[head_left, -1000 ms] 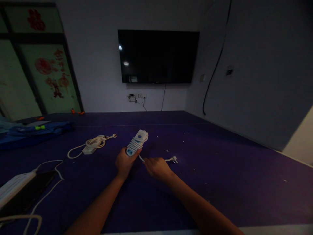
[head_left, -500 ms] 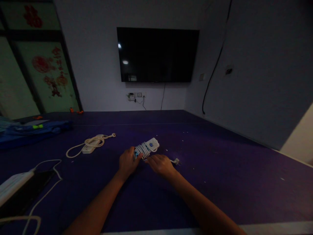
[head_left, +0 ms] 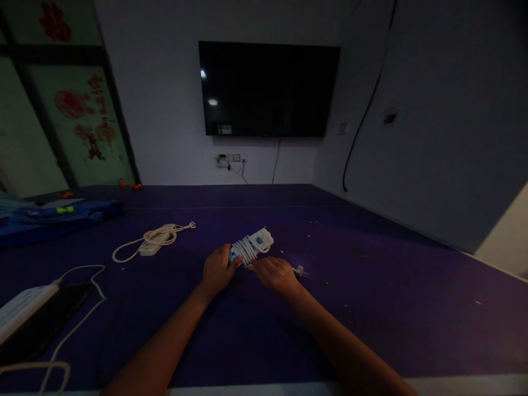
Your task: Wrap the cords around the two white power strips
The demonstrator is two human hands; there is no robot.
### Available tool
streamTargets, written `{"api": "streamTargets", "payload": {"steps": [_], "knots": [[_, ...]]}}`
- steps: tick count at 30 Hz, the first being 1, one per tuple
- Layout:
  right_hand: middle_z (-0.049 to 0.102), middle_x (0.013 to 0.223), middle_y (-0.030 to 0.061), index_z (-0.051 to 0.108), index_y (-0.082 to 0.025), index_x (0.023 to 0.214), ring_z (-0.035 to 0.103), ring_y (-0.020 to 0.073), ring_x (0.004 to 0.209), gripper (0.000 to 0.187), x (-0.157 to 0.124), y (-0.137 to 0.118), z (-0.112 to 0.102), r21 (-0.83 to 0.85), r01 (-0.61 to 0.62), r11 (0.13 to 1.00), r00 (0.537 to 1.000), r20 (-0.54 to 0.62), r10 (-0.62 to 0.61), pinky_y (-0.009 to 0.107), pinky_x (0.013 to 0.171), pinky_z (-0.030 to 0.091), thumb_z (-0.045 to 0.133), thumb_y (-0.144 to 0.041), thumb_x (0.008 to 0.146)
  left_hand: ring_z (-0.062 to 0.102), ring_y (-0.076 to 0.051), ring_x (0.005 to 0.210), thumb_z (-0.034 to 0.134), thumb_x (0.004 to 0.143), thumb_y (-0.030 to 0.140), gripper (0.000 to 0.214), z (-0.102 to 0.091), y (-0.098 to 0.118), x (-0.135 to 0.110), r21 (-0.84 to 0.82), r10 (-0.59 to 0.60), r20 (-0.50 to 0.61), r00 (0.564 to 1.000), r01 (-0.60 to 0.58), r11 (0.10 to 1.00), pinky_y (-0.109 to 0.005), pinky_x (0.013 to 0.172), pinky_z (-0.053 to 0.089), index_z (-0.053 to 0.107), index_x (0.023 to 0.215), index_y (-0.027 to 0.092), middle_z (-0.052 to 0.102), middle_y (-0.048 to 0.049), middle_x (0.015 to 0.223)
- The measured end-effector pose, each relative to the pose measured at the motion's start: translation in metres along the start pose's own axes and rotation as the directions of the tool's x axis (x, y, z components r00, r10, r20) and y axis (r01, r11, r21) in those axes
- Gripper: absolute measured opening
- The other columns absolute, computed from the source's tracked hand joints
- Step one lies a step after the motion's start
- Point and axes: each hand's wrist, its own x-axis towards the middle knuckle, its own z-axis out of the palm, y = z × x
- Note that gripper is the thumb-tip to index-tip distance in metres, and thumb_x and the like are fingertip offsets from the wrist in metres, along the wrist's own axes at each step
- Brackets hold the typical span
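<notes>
A white and blue power strip (head_left: 260,240) is in front of me, with its white cord (head_left: 244,251) wound several times around its body. My left hand (head_left: 218,269) grips the near left end, the thumb lying along its side. Close against the strip's lower edge, my right hand (head_left: 275,273) has its fingers curled on the cord, palm down. The cord's plug (head_left: 301,271) sticks out past the right hand, prongs pointing right. My right fingertips are partly hidden.
To the left lies another white power strip (head_left: 150,247) with a loosely coiled cord. Nearer, a white strip (head_left: 27,303) rests beside a black flat object (head_left: 45,324). Blue cloth (head_left: 82,213) is at far left. Small white scraps dot the purple surface (head_left: 371,308). A television (head_left: 268,91) hangs ahead.
Both hands and the wound power strip have shifted very slightly right in view. The plug sits a little farther right. The grip looks the same.
</notes>
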Motion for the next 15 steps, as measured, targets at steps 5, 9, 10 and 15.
{"api": "streamTargets", "payload": {"steps": [5,9,10,15], "knots": [[0.064,0.068,0.0038,0.065,-0.016,0.086,0.057,0.0120,0.061,0.023,0.000,0.001,0.001,0.017,0.013,1.000,1.000,0.003,-0.013,0.025,0.053,0.037,0.046,-0.027,0.093,0.062,-0.025,0.096,0.022,0.088,0.061,0.058,-0.002,0.001,0.000,-0.022,0.040,0.033,0.999,-0.039,0.999,-0.032,0.084,0.045,0.046,0.116,0.016,0.065,-0.0143,0.100],[0.065,0.071,0.0045,0.066,-0.016,0.084,0.057,0.0119,0.062,0.025,-0.002,0.005,0.002,0.002,-0.023,1.000,0.999,0.034,0.023,0.024,0.055,0.037,0.047,-0.030,0.093,0.065,-0.024,0.090,0.025,0.086,0.062,0.059,-0.005,0.003,-0.001,-0.083,0.046,0.056,0.997,-0.042,0.996,-0.032,0.078,0.046,0.041,0.119,0.015,0.067,-0.0130,0.096],[0.065,0.071,0.0043,0.066,-0.016,0.083,0.057,0.0118,0.062,0.025,-0.002,0.006,0.002,0.004,-0.031,1.000,0.998,0.049,0.031,0.024,0.055,0.037,0.047,-0.031,0.092,0.065,-0.025,0.089,0.027,0.085,0.064,0.062,-0.006,0.004,-0.002,-0.084,0.052,0.066,0.996,-0.046,0.995,-0.032,0.077,0.046,0.040,0.119,0.015,0.067,-0.0131,0.096],[0.063,0.071,0.0041,0.064,-0.016,0.081,0.056,0.0122,0.064,0.028,-0.004,0.008,0.001,0.024,-0.044,0.999,0.992,0.123,0.041,0.024,0.057,0.037,0.046,-0.033,0.093,0.063,-0.030,0.094,0.052,0.057,0.080,0.095,-0.010,0.010,-0.003,-0.031,0.121,0.117,0.986,-0.118,0.993,-0.034,0.081,0.046,0.039,0.125,0.016,0.066,-0.0160,0.104]]}}
